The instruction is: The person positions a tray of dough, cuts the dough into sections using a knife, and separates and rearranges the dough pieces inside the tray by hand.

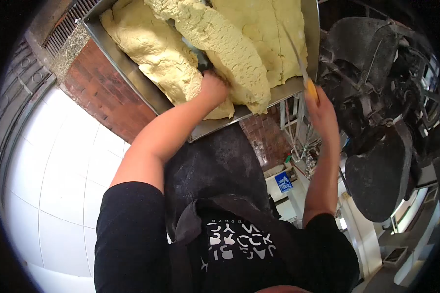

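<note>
A metal tray (132, 80) holds thick slabs of pale yellow dough (161, 58). My left hand (214, 90) is at the gap between the left slab and a long strip of dough (225, 44), its fingers hidden behind or under the strip's edge. My right hand (320, 105) is wrapped round the yellow handle of a knife (310, 88), at the tray's right side. The long thin blade points up and to the left, over the right slab of dough (278, 39). Cut lines show in that slab.
Dark machinery (376, 122) stands close on the right. Brick-red flooring (102, 83) and white tiles (63, 171) lie to the left. A blue sign (283, 181) shows below the tray.
</note>
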Motion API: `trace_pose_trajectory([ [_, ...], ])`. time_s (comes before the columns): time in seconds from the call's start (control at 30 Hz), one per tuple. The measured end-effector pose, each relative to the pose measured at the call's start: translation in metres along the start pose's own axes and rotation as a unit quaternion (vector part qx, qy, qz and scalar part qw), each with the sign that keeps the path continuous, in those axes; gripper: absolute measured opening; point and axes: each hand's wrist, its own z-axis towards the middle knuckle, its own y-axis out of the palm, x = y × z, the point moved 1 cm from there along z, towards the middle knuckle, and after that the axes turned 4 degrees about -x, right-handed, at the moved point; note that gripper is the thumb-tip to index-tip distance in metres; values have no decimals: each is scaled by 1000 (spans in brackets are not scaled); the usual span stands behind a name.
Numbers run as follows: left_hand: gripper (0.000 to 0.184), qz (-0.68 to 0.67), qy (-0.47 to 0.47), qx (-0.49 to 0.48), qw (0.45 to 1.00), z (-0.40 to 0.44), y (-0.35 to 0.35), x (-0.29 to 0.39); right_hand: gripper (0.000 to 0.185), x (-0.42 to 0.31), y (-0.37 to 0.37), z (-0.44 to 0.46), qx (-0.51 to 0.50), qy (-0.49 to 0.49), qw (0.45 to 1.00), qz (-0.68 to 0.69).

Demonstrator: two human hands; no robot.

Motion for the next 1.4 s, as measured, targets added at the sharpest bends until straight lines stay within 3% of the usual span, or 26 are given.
trace_pose_trajectory([
  [0.07,21,-26,-29,84,996,7,2,4,54,27,27,68,84,-21,996,-13],
  [0.17,20,-106,-51,81,990,1,-27,-12,77,27,62,96,228,-159,954,-114],
  [0.2,20,-141,-42,81,986,2,-38,-25,92,18,72,94,147,-183,971,-52],
  [0.23,23,-468,-216,196,834,-7,-57,-42,106,-2,84,75,60,-198,978,8],
  [0.27,29,-556,-283,282,729,-27,-94,-48,113,-8,110,64,49,-215,975,-14],
  [0.3,49,-613,-291,273,681,-31,-113,-71,120,-9,134,61,41,-236,970,-36],
  [0.33,71,-663,-336,368,558,-27,-140,-77,122,-9,147,68,55,-216,974,-49],
  [0.37,99,-651,-308,415,556,-17,-131,-106,124,-8,159,74,68,-195,976,-62],
  [0.43,114,-667,-299,379,567,5,-159,-135,125,-1,172,78,103,-202,972,-60],
  [0.5,126,-556,-367,450,595,44,-165,-153,124,-5,173,82,80,-177,980,-45],
  [0.6,128,-414,-480,440,637,67,-166,-153,119,-10,159,80,5,-115,993,3],
  [0.63,120,-441,-451,479,610,68,-162,-159,117,-13,155,82,-23,-94,995,24],
  [0.73,100,-450,-460,437,628,60,-146,-186,113,2,153,92,-36,-120,992,35],
  [0.83,81,-604,-326,465,559,36,-170,-170,106,11,152,88,3,-170,983,67],
  [0.93,67,-587,-313,488,565,0,-203,-132,96,15,140,67,26,-204,973,106],
  [0.97,78,-550,-303,484,610,-17,-211,-123,94,14,135,54,10,-182,978,106],
  [1.1,72,-537,-241,502,633,-96,-254,-80,91,-8,88,-11,-60,-117,979,158],
  [1.2,67,-533,-168,560,612,-147,-280,-74,88,-21,48,-63,-91,-141,967,190],
  [1.33,65,-427,-245,569,659,-220,-337,-58,84,-24,30,-90,-194,-217,901,322],
  [1.4,63,-357,-289,520,720,-232,-375,-50,84,-34,36,-79,-260,-221,872,350],
])
